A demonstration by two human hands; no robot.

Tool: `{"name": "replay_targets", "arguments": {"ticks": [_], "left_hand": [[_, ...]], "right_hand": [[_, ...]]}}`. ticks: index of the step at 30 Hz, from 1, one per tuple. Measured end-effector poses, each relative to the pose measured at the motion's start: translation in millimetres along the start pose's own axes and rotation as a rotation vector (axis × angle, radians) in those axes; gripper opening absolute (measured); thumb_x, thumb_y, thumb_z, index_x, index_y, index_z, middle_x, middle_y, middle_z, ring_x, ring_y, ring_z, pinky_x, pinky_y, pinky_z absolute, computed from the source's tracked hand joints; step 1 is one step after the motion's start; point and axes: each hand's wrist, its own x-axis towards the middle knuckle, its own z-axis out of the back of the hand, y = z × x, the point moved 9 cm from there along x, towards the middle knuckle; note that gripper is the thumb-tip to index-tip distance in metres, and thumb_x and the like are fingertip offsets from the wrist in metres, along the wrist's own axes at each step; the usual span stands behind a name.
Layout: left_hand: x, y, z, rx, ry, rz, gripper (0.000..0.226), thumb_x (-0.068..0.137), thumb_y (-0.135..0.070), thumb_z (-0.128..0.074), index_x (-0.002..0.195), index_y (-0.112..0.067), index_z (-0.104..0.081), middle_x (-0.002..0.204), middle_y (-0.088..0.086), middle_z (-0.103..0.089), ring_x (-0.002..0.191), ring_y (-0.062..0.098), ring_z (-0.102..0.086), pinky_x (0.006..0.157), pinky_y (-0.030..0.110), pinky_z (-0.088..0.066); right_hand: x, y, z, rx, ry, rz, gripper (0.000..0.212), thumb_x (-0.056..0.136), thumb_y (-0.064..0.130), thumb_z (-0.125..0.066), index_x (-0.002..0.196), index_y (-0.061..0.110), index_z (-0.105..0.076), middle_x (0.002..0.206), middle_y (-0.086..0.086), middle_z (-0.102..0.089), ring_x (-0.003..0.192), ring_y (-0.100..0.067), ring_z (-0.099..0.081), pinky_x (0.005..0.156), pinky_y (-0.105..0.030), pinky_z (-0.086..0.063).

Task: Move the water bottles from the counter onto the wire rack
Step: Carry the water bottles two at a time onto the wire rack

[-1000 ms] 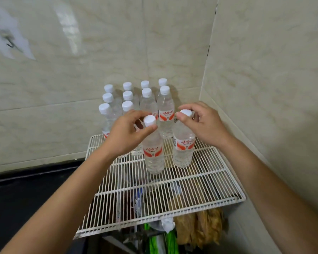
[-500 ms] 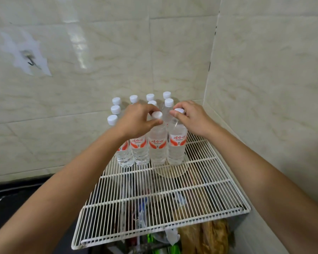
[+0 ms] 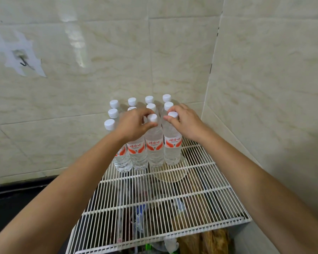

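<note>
Several clear water bottles with white caps and red-and-white labels stand in rows at the back of the white wire rack (image 3: 200,195), in the corner of the tiled walls. My left hand (image 3: 134,125) grips the neck of a front-row bottle (image 3: 154,145), fingers curled just under its cap. My right hand (image 3: 185,121) holds the neck of the front-row bottle to its right (image 3: 173,145), fingertips on the cap. Both bottles stand upright on the rack, pressed against the row behind and in line with two other front-row bottles (image 3: 121,156) on the left.
The tiled wall (image 3: 264,88) closes off the rack's right side and another tiled wall runs behind it. Bags and clutter (image 3: 206,239) lie under the rack. A dark counter surface (image 3: 13,204) lies at lower left. The front half of the rack holds no bottles.
Both hands have pushed their two bottles back from the rack's middle until they stand flush in the front row. The camera has tilted up a little.
</note>
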Motion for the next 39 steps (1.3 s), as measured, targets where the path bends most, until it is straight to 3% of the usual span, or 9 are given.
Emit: {"name": "replay_targets", "arguments": {"ticks": [5,9,12,16,21,26,31,36,39], "left_hand": [[-6,-5,5,0.063,-0.063,-0.013,0.041,0.09,-0.049,-0.068,0.122,-0.024,-0.068,0.095,-0.001,-0.073,0.085,0.022,-0.066,0.074,0.042,-0.056],[-11,-4,19,0.162,-0.034,0.013,0.054,0.096,-0.056,-0.055,0.132,-0.016,-0.061,0.126,0.009,-0.067,0.117,0.03,-0.06,0.095,0.045,-0.048],[-31,-3,62,0.225,-0.265,0.064,0.06,0.101,-0.057,-0.04,0.143,-0.014,-0.052,0.142,0.011,-0.057,0.132,0.033,-0.049,0.105,0.05,-0.04],[-103,4,97,0.358,-0.528,0.091,0.056,0.102,-0.05,-0.041,0.145,-0.015,-0.05,0.152,0.014,-0.046,0.137,0.035,-0.044,0.108,0.051,-0.034],[-209,54,82,0.483,-0.437,0.332,0.062,0.101,-0.051,-0.038,0.151,-0.015,-0.041,0.161,0.018,-0.031,0.147,0.038,-0.031,0.114,0.059,-0.03],[-314,100,112,0.694,-0.368,0.593,0.063,0.101,-0.051,-0.037,0.151,-0.013,-0.043,0.16,0.022,-0.032,0.148,0.038,-0.03,0.115,0.06,-0.026],[-426,143,173,0.844,-0.406,0.79,0.063,0.101,-0.052,-0.038,0.149,-0.012,-0.044,0.159,0.02,-0.035,0.148,0.039,-0.029,0.114,0.062,-0.025],[-542,195,236,0.861,-0.461,0.914,0.066,0.099,-0.053,-0.038,0.151,-0.012,-0.042,0.16,0.021,-0.033,0.149,0.039,-0.027,0.116,0.062,-0.021],[-611,233,276,0.841,-0.48,0.97,0.067,0.099,-0.052,-0.037,0.151,-0.011,-0.042,0.16,0.021,-0.033,0.15,0.039,-0.025,0.116,0.063,-0.021]], "right_hand": [[-7,3,2,-0.008,-0.052,-0.015,0.038,0.101,0.043,-0.055,0.128,0.017,-0.059,0.131,-0.007,-0.055,0.116,-0.025,-0.055,0.097,-0.042,-0.047],[-18,6,10,-0.13,-0.119,-0.027,0.051,0.103,0.052,-0.045,0.143,0.021,-0.048,0.139,-0.007,-0.052,0.121,-0.028,-0.057,0.087,-0.036,-0.043],[-29,15,36,-0.186,-0.342,-0.031,0.058,0.104,0.054,-0.04,0.149,0.019,-0.041,0.146,-0.01,-0.045,0.126,-0.031,-0.052,0.091,-0.042,-0.046],[-50,62,29,-0.211,-0.526,0.206,0.059,0.102,0.05,-0.045,0.15,0.015,-0.044,0.159,-0.017,-0.036,0.14,-0.036,-0.039,0.11,-0.048,-0.035],[-67,110,-58,-0.146,-0.38,0.408,0.066,0.103,0.05,-0.044,0.158,0.015,-0.034,0.167,-0.02,-0.019,0.154,-0.038,-0.016,0.122,-0.057,-0.02],[-88,191,-154,-0.017,-0.16,0.556,0.066,0.101,0.049,-0.046,0.156,0.014,-0.036,0.167,-0.021,-0.017,0.156,-0.037,-0.011,0.125,-0.054,-0.012],[-120,275,-232,-0.012,0.024,0.607,0.069,0.103,0.056,-0.035,0.16,0.019,-0.026,0.17,-0.017,-0.007,0.157,-0.034,-0.003,0.127,-0.052,-0.005],[-163,378,-297,-0.01,0.061,0.716,0.067,0.103,0.054,-0.039,0.158,0.017,-0.031,0.169,-0.017,-0.011,0.157,-0.035,-0.008,0.126,-0.052,-0.011],[-185,457,-340,-0.016,0.054,0.753,0.067,0.103,0.053,-0.04,0.158,0.017,-0.032,0.169,-0.016,-0.012,0.157,-0.034,-0.008,0.126,-0.049,-0.006]]}}
